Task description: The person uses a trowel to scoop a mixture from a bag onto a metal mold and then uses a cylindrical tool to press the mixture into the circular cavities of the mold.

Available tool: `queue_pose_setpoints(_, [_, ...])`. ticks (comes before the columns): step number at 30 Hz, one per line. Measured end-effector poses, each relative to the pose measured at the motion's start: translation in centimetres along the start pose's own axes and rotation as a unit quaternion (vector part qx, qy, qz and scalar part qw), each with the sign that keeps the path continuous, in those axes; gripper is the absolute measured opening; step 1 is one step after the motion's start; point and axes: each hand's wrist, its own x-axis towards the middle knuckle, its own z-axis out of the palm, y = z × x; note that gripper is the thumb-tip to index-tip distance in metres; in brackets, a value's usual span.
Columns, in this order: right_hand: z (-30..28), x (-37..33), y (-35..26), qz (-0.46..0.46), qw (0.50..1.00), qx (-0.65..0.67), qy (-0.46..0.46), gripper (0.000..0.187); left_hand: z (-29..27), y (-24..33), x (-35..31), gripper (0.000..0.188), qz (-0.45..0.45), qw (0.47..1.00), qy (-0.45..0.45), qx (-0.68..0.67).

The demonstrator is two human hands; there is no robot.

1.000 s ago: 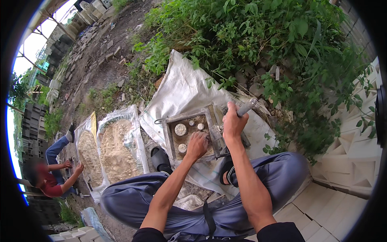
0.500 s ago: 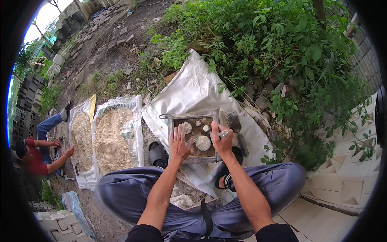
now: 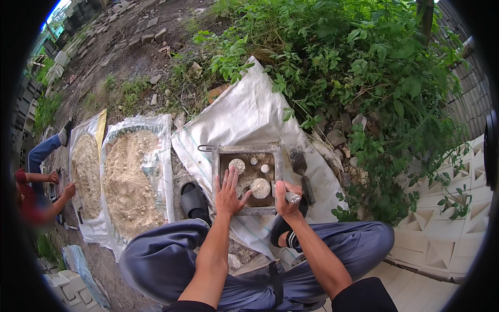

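Observation:
A square wooden frame (image 3: 278,161) packed with brown sand lies on a white woven sack. Several round pale discs of different sizes sit in the sand, the largest disc (image 3: 260,188) toward the near right. My left hand (image 3: 228,193), fingers spread, rests flat over the frame's near left corner, its fingertips by another disc (image 3: 237,166). At the near right side of the frame, my right hand (image 3: 288,200) is closed around a small hand tool with a rounded grey handle (image 3: 293,197). A thin part of it points into the frame; its tip is hard to make out.
Two opened sacks of pale powder (image 3: 132,182) lie to the left. Beyond them a person in red (image 3: 36,192) works near the ground. A dark slipper (image 3: 195,200) lies left of the frame. Leafy plants (image 3: 358,78) grow behind, and pale patterned blocks (image 3: 442,229) stand at right.
My right hand has slid nearer to me along the frame's right side, with the tool still in it. My left hand stays on the left side. The whole view has shifted slightly.

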Motion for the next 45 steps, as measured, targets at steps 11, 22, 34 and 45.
queue_pose_setpoints(11, [2.7, 4.3, 1.4, 0.139, 0.984, 0.089, 0.072, 0.036, -0.4, -0.8, 0.3, 0.083, -0.027, 0.999, -0.016, 0.008])
queue_pose_setpoints(22, [2.9, 7.6, 1.1, 0.064, 0.981, 0.121, 0.140, 0.035, -0.4, -0.5, -0.2, 0.084, -0.021, 1.000, -0.022, -0.006])
queue_pose_setpoints(34, [3.1, 8.8, 7.7, 0.093, 0.990, 0.080, 0.066, 0.034, -0.1, 0.1, 0.3, 0.082, -0.012, 1.000, -0.016, -0.009])
queue_pose_setpoints(45, [2.6, 10.0, 2.3, 0.182, 0.933, 0.263, 0.162, 0.031, -0.6, -0.3, 0.0, 0.081, -0.016, 1.000, -0.006, -0.005])
